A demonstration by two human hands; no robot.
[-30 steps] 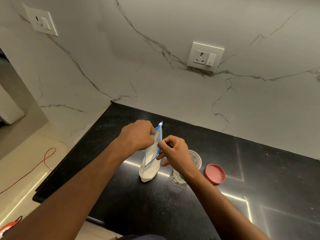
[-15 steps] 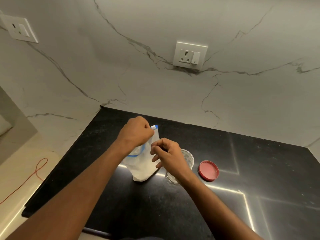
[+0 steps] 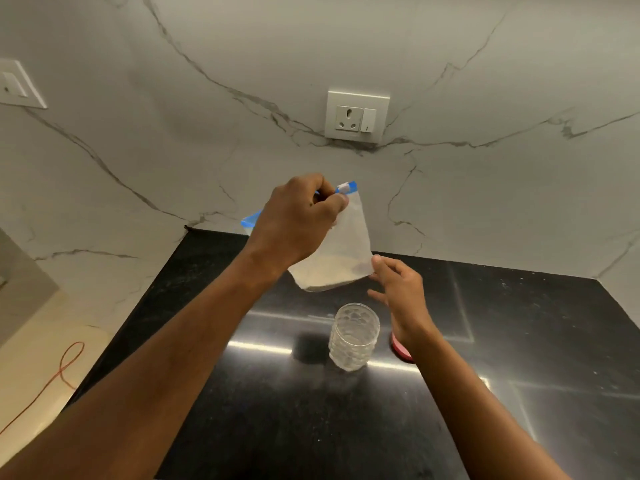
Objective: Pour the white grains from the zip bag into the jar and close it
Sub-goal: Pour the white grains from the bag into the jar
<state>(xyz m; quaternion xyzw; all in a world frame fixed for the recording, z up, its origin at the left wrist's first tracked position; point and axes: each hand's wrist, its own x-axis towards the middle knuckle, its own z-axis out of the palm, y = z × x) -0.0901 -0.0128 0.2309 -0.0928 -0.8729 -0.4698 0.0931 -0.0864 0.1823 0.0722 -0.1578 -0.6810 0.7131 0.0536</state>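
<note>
My left hand (image 3: 298,220) grips the blue-edged top of the clear zip bag (image 3: 341,258), which hangs in the air above the counter with white grains pooled in its bottom. My right hand (image 3: 401,296) is open, fingers spread, its fingertips at the bag's lower right corner. A clear dimpled jar (image 3: 353,336) stands upright and open on the black counter (image 3: 346,427), below the bag. Its red lid (image 3: 400,349) lies right of the jar, mostly hidden behind my right wrist.
A marble wall with a white socket (image 3: 356,116) rises behind the counter. A second switch plate (image 3: 17,86) is on the left wall. The counter's left edge drops to a floor with a red cable (image 3: 65,368).
The bag has been lifted off the counter and now hangs above the jar. My right hand let go of the bag's top and moved down to its lower corner, uncovering the jar.
</note>
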